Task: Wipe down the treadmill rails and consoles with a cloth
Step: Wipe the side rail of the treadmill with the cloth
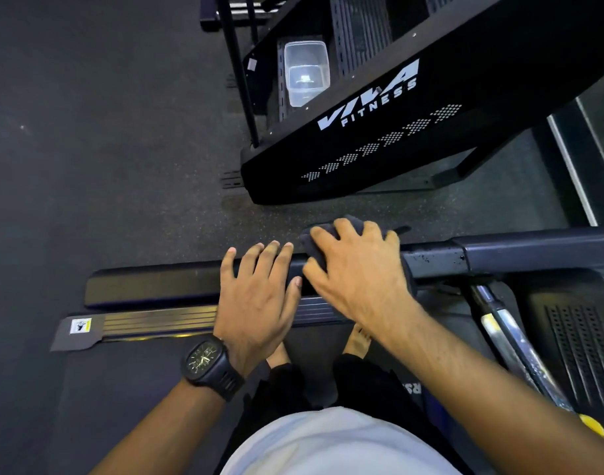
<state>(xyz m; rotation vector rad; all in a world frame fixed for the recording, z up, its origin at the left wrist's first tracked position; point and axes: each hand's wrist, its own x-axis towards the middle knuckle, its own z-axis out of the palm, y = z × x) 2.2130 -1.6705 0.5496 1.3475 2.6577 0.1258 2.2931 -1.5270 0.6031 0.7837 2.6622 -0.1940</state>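
Head view: the cloth (354,223) sits on the rail (499,257) under the right hand (359,272), whose fingers (328,240) curl over it. The left hand (256,293) lies flat just beside.

To the right, the handrail (516,257) lies bare before us. To the left, our left hand (259,293) rests just beside the cloth (311,250) and blocks that way. Beyond the rail we see a floor strip (430,210), then the VIVA FITNESS machine (379,138) closes the passage.

A dark grey cloth (352,223) lies bunched over the black treadmill rail (533,253), gripped there by the right hand (359,272). The rail runs level across the view, flecked with pale spots.
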